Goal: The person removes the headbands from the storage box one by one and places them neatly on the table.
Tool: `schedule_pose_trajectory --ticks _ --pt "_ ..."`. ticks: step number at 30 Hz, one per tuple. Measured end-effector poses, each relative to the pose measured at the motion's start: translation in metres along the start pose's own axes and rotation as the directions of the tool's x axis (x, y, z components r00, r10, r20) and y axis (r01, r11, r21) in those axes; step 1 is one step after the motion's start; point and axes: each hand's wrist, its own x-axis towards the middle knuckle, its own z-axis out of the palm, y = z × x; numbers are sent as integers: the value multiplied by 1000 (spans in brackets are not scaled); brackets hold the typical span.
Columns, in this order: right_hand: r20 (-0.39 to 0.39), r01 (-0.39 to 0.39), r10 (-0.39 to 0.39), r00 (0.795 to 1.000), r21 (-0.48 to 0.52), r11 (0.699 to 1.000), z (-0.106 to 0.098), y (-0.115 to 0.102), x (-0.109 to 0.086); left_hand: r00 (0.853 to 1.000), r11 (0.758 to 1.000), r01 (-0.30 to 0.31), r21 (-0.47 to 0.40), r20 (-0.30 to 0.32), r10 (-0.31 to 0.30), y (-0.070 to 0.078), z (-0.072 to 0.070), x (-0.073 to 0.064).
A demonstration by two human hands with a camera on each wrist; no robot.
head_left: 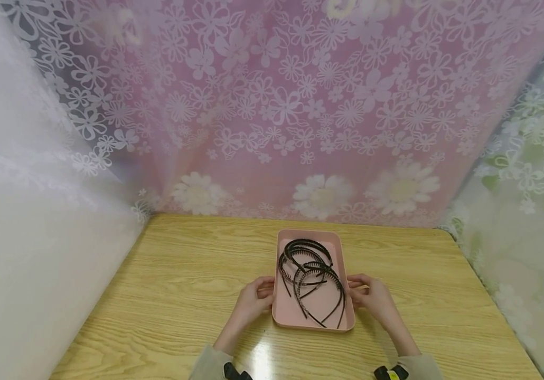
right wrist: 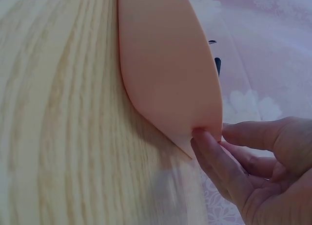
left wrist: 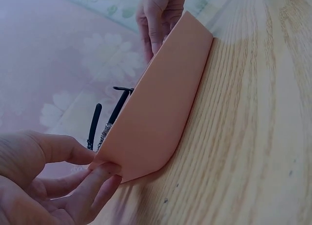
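A pink rectangular tray (head_left: 296, 317) lies on the wooden table, in front of the person. Several black headbands (head_left: 306, 264), toothed on their inner side, lie tangled inside it, and some show sparkly trim. The left hand (head_left: 253, 301) pinches the tray's left wall, thumb at the rim and fingers against the outside, as the left wrist view shows. On the opposite side the right hand (head_left: 372, 298) pinches the right wall in the same way. In the left wrist view the ends of a headband (left wrist: 117, 108) stick up past the rim.
The wood-grain table (head_left: 196, 264) spreads out around the tray. A pink flowered curtain (head_left: 272, 132) hangs behind its far edge. Pale sheeting (head_left: 39, 211) borders the left side, and a green-white flowered sheet (head_left: 528, 221) the right.
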Motion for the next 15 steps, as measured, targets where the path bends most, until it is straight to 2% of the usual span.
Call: schedule_pose_trajectory --ticks 5,10,13,15 --pt "18 23 -23 1000 5 1000 -1 0 0 1000 1000 -6 2 5 6 -2 0 0" --pt "28 58 -57 998 -35 998 -4 0 1 1000 1000 -9 -11 13 9 0 -1 -1" --pt "-3 131 -132 991 -110 985 -6 -1 4 1000 1000 -19 -7 12 19 0 -1 -2" --pt "-33 203 -213 976 -195 960 -7 -3 7 1000 1000 -24 0 11 24 -1 -1 -1"
